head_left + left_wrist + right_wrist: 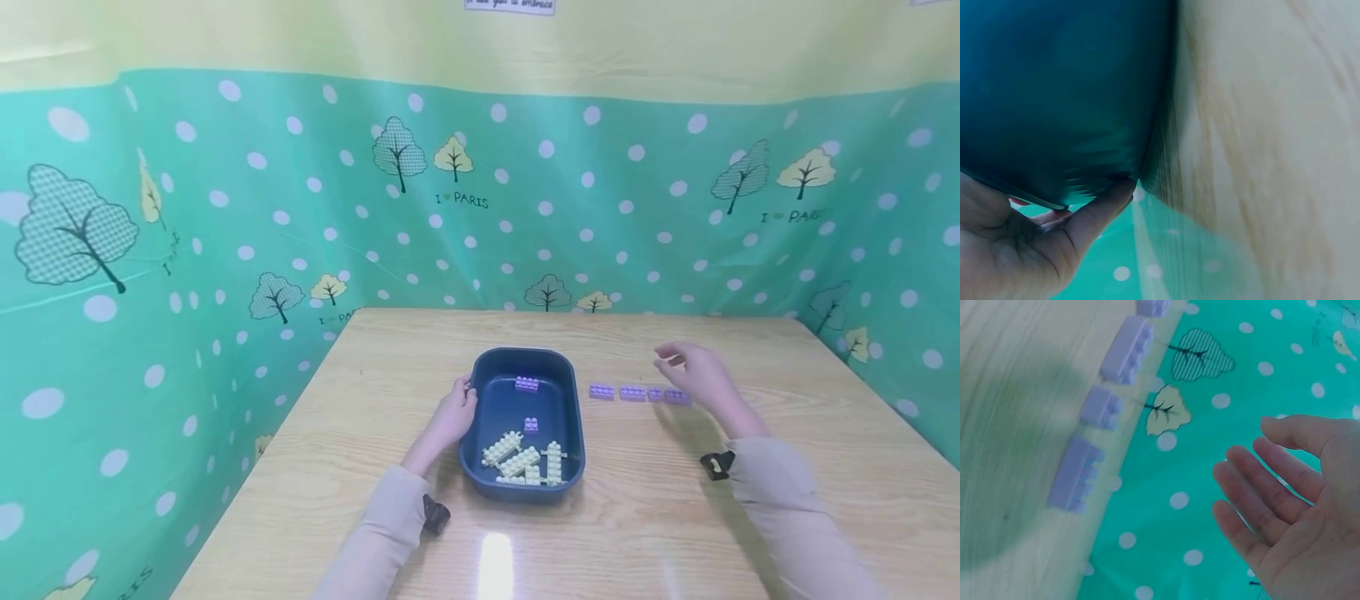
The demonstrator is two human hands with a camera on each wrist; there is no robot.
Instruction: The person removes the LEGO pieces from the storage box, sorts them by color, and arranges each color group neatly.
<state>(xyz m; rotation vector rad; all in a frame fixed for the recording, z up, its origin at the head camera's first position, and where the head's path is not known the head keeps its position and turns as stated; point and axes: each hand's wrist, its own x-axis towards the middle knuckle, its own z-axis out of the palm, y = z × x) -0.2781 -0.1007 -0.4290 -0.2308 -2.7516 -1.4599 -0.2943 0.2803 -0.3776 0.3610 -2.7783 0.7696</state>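
Note:
My left hand (455, 414) grips the left rim of a dark blue plastic bin (486, 492). In the left wrist view its thumb (1100, 215) lies along the bin's outer wall, while the other fingers are mostly hidden at the rim. Inside the bin are two purple toy bricks, one near the far end (527, 383) and a smaller one (531, 426) mid-floor, plus several cream brick pieces (519, 461) heaped at the near end. My right hand (697, 372) hovers, fingers loosely bent and holding nothing, above a row of several purple bricks (632, 393) right of the bin.
The bin and the row stand on a light wooden table (360, 425). A green and yellow printed curtain (330, 192) hangs behind the table and along its sides. Small black devices are strapped at both wrists (717, 465).

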